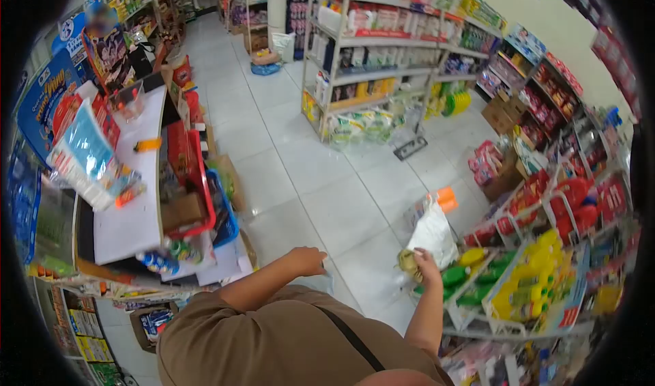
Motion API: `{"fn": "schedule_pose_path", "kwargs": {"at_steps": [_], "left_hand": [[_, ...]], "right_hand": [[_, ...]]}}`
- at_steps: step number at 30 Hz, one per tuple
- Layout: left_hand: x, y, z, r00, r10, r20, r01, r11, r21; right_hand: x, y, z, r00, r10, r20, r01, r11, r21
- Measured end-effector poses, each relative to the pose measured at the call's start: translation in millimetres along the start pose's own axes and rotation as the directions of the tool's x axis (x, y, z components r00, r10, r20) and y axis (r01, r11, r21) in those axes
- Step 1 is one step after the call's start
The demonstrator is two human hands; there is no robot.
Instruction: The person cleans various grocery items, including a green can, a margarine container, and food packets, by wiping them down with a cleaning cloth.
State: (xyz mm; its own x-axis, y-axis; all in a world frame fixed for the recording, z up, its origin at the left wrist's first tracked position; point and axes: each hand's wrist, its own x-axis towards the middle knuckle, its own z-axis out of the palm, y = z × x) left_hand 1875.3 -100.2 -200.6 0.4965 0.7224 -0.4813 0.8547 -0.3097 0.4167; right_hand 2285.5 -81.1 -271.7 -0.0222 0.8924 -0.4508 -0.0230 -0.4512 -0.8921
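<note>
Right hand (428,266) clamped on a greenish-tan crumpled piece (407,262) at the end of a glossy white bag (434,239)

The crumpled piece is right of centre in the lower half of the frame, pinched in the right hand's fingers; whether it is part of the bag cannot be told. The bag spreads upward from it, and a bright orange cylindrical object (447,199) shows at the bag's upper end. The left hand (307,261), at lower centre, is well apart from the right, its fingers curled; whether it holds anything cannot be told.

Below both hands, a brown short-sleeved shirt (273,338) crossed by a narrow black strap (351,338) fills the bottom of the frame. Just beside the bag, at lower right, a white wire rack (492,287) bears green bottles and yellow bottles (539,277). At left, a white-topped counter (123,232) carries a blue-and-white plastic package (89,144), with a red plastic basket (210,202) next to it. A pale metal shelf unit (389,41) stocked with bottles stands at upper centre on white floor tiles (293,154).
</note>
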Motion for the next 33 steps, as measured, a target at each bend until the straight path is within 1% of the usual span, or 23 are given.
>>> {"fn": "schedule_pose_path", "kwargs": {"at_steps": [2, 3, 4, 5, 6, 7, 8, 9, 10, 12, 15, 16, 18, 21, 23, 24, 25, 26, 27, 29, 31, 32, 33], "left_hand": [[34.6, -26.2, -38.3, 0.997, -0.031, -0.07, 0.031, 0.999, -0.01], [50.5, -32.8, -65.2, 0.992, -0.041, -0.118, 0.038, 0.999, -0.026], [66.4, -41.6, -93.8, 0.983, -0.059, -0.174, 0.053, 0.998, -0.041], [76.7, -46.5, -123.5, 0.97, -0.072, -0.23, 0.058, 0.996, -0.069], [83.6, -50.7, -151.1, 0.955, -0.092, -0.283, 0.069, 0.994, -0.09], [91.9, -57.9, -167.9, 0.94, -0.103, -0.324, 0.066, 0.99, -0.121], [101.3, -66.0, -186.2, 0.926, -0.108, -0.363, 0.059, 0.988, -0.142], [108.4, -78.7, -204.1, 0.909, -0.103, -0.403, 0.046, 0.988, -0.15], [127.9, -111.1, -230.6, 0.896, -0.159, -0.414, 0.067, 0.971, -0.228], [158.4, -141.1, -231.2, 0.891, -0.193, -0.411, 0.029, 0.927, -0.374], [193.9, -183.3, -245.5, 0.854, -0.415, -0.315, 0.29, 0.88, -0.375], [207.3, -196.4, -246.7, 0.837, -0.465, -0.29, 0.35, 0.861, -0.369], [230.3, -223.3, -260.4, 0.789, -0.561, -0.25, 0.466, 0.812, -0.35], [253.4, -258.4, -294.1, 0.758, -0.645, -0.099, 0.573, 0.731, -0.371], [262.4, -286.1, -322.7, 0.693, -0.679, -0.242, 0.531, 0.708, -0.466], [264.9, -298.1, -331.7, 0.654, -0.695, -0.299, 0.504, 0.695, -0.513], [266.7, -310.1, -341.8, 0.597, -0.737, -0.317, 0.512, 0.654, -0.557], [266.6, -320.8, -353.5, 0.537, -0.776, -0.33, 0.515, 0.612, -0.601], [265.2, -331.8, -364.3, 0.476, -0.812, -0.338, 0.515, 0.569, -0.641], [262.0, -357.4, -375.5, 0.449, -0.843, -0.297, 0.484, 0.509, -0.712], [263.2, -399.8, -365.6, 0.436, -0.86, -0.266, 0.441, 0.461, -0.77], [264.7, -427.2, -352.9, 0.433, -0.863, -0.259, 0.45, 0.456, -0.768], [263.4, -450.0, -347.8, 0.415, -0.879, -0.237, 0.441, 0.421, -0.793]], "right_hand": [[51.7, 7.2, 16.0, 0.998, 0.062, -0.014, -0.059, 0.99, 0.13], [72.5, 23.3, 13.5, 0.991, 0.119, -0.064, -0.118, 0.993, 0.02], [101.7, 60.9, -7.5, 0.978, 0.209, 0.022, -0.207, 0.976, -0.074], [93.6, 63.6, -12.9, 0.989, 0.147, -0.01, -0.132, 0.855, -0.501], [93.6, 67.5, -14.2, 0.961, 0.236, -0.141, -0.261, 0.617, -0.743], [95.1, 74.6, -18.1, 0.909, 0.32, -0.268, -0.366, 0.299, -0.881], [112.9, 73.6, -18.7, 0.891, 0.345, -0.295, -0.367, 0.168, -0.915], [134.4, 67.1, -16.9, 0.885, 0.369, -0.283, -0.356, 0.146, -0.923], [170.0, 59.7, -9.8, 0.884, 0.396, -0.247, -0.322, 0.134, -0.937], [230.2, 38.2, 5.2, 0.886, 0.419, -0.198, -0.275, 0.132, -0.952], [337.3, -1.7, 25.2, 0.893, 0.439, -0.101, -0.169, 0.119, -0.978], [373.9, -14.5, 28.7, 0.893, 0.446, -0.067, -0.129, 0.11, -0.985], [450.1, -54.2, 40.2, 0.888, 0.46, -0.001, -0.048, 0.091, -0.995], [569.3, -133.5, 63.6, 0.86, 0.502, 0.09, 0.039, 0.111, -0.993], [662.2, -195.3, 98.2, 0.82, 0.55, 0.156, 0.008, 0.262, -0.965], [699.5, -232.4, 134.5, 0.809, 0.53, 0.254, 0.004, 0.427, -0.904], [685.8, -315.5, 208.4, 0.818, 0.44, 0.372, 0.01, 0.634, -0.773], [724.7, -333.8, 251.6, 0.796, 0.301, 0.526, 0.15, 0.743, -0.652], [761.5, -348.7, 297.1, 0.766, 0.168, 0.621, 0.278, 0.784, -0.555], [776.4, -408.7, 397.9, 0.599, 0.127, 0.791, 0.339, 0.855, -0.394], [798.8, -423.6, 483.9, 0.622, 0.169, 0.765, 0.338, 0.823, -0.456], [812.6, -422.7, 517.8, 0.636, 0.187, 0.749, 0.332, 0.81, -0.484], [836.7, -404.3, 546.1, 0.645, 0.179, 0.743, 0.444, 0.704, -0.555]]}}
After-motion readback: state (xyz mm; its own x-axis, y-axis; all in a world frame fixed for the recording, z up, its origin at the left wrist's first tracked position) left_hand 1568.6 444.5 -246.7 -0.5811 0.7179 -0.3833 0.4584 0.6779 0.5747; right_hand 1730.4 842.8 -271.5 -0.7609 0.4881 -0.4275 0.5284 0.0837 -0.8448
